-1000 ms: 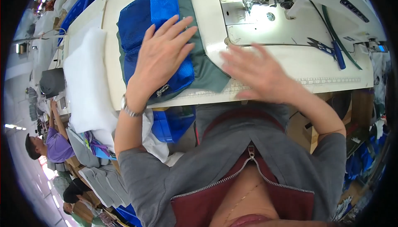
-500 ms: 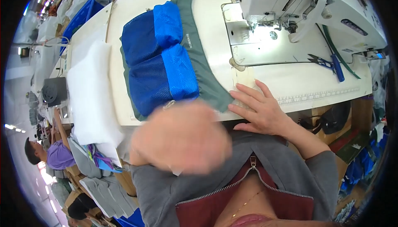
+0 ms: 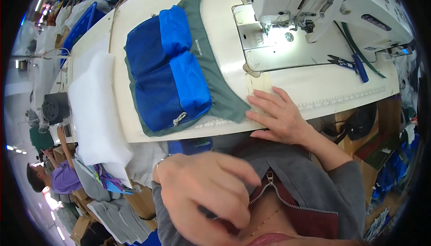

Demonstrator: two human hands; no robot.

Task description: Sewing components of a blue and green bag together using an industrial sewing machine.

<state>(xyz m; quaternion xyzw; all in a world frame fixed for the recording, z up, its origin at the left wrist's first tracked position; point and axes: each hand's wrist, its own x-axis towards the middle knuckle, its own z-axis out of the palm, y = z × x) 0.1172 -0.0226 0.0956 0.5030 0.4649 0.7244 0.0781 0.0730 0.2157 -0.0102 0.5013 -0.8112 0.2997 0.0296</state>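
In front of my chest, my left hand (image 3: 202,192) is raised close to the camera. Its fingers are curled, with thumb and forefinger drawn together around a small gap; whatever they pinch, if anything, I cannot make out. My right hand (image 3: 280,118) lies flat at the table's front edge, fingers spread, its fingertips by the pointed corner of a green fabric panel (image 3: 208,73). On that panel sit navy mesh pockets (image 3: 152,84) with bright blue gathered bands (image 3: 191,84). A pale cord loop (image 3: 179,119) shows at the pockets' near corner.
A white sewing machine (image 3: 292,3) with its lamp lit stands at the back right. Thread snips (image 3: 343,64) and a blue-handled tool (image 3: 360,68) lie beside it. A ruler strip (image 3: 341,100) runs along the front edge. White padding (image 3: 94,106) lies left; another person (image 3: 67,174) is beyond.
My left hand has moved down toward my chest, away from the pockets, uncovering their near corner and the cord loop. My right hand stays in place on the table. The view has shifted slightly.
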